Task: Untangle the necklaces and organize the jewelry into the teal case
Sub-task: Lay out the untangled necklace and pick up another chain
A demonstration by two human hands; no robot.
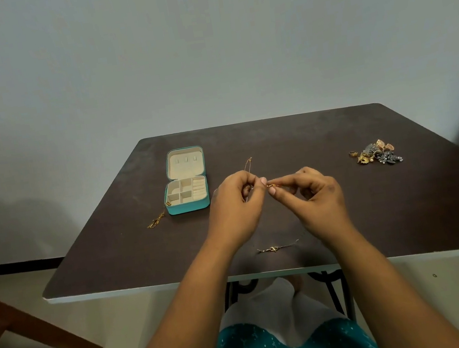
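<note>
Over the middle of the dark table (377, 211), my left hand (236, 205) and my right hand (317, 190) both pinch a thin gold necklace (248, 166). Its chain loops up past my left fingers, and its small clasp sits between the two hands. The teal case (188, 208) lies open at the back left, showing cream compartments. A second gold necklace (156, 221) trails from the case's front left corner onto the table. Another chain with a gold knot (275, 248) lies near the front edge between my wrists.
A heap of mixed gold and silver jewelry (377, 153) sits at the right of the table. A wooden chair leg (37, 327) stands on the floor at the left. The wall is close behind the table.
</note>
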